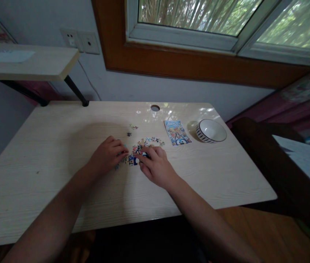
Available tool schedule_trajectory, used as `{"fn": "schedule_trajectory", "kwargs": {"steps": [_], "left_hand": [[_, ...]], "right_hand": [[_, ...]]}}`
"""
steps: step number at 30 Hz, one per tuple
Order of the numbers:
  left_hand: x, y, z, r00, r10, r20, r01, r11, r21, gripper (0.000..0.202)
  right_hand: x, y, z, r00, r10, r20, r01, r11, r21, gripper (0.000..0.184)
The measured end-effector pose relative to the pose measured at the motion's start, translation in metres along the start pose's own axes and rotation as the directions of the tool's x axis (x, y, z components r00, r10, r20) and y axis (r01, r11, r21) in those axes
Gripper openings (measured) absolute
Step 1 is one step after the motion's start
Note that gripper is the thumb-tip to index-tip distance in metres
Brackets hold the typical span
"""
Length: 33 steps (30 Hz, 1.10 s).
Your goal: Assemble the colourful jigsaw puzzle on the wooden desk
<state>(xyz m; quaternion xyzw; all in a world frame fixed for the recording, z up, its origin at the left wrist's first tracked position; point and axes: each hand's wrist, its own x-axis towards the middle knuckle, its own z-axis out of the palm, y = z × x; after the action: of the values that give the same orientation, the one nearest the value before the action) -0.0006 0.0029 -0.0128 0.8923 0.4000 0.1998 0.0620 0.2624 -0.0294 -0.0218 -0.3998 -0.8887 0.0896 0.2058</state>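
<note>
Small jigsaw puzzle pieces (155, 140) lie in a cluster near the middle of the pale table. A partly joined section with blue and white parts (133, 160) sits between my hands, partly covered by fingers. My left hand (107, 155) is at the cluster's left edge, its thumb and fingertips pinched together; a speck of green shows by the fingertips, but what they hold is too small to make out. My right hand (157, 166) rests over the joined section, index finger stretched out and fingers apart, touching the pieces.
A colourful picture sheet (177, 133) lies right of the pieces, beside a white bowl with dark stripes (211, 131). A few loose pieces (129, 134) sit beyond my left hand. A round hole (155, 108) is near the table's back edge. A raised shelf (29, 67) stands at back left.
</note>
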Motion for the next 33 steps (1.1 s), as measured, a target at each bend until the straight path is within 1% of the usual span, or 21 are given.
{"fn": "schedule_trajectory", "kwargs": {"steps": [4,9,27,29,33], "left_hand": [[0.0003,0.0023,0.0003,1.000,-0.012,0.028,0.012,1.000,0.001,0.011],[0.0003,0.0042,0.0019,0.998,-0.022,0.056,0.023,1.000,-0.010,0.012],[0.0041,0.0082,0.0027,0.996,-0.052,0.070,0.055,0.998,-0.040,0.010],[0.0036,0.0068,0.0032,0.997,-0.057,0.053,0.059,0.997,-0.042,0.011],[0.0023,0.0003,0.0038,0.994,-0.092,-0.064,0.090,0.995,-0.044,0.016]], "right_hand": [[-0.0006,-0.0018,0.0002,1.000,0.000,0.022,0.001,0.998,-0.058,0.043],[-0.0009,-0.0026,-0.0006,0.999,0.008,0.035,-0.005,0.997,-0.075,0.040],[-0.0007,-0.0005,0.0019,1.000,-0.012,0.008,0.012,1.000,-0.002,0.044],[-0.0011,-0.0001,0.0021,1.000,-0.011,0.000,0.011,1.000,0.001,0.046],[-0.0016,0.0010,0.0013,0.998,0.005,-0.056,-0.003,0.999,0.050,0.051]]}}
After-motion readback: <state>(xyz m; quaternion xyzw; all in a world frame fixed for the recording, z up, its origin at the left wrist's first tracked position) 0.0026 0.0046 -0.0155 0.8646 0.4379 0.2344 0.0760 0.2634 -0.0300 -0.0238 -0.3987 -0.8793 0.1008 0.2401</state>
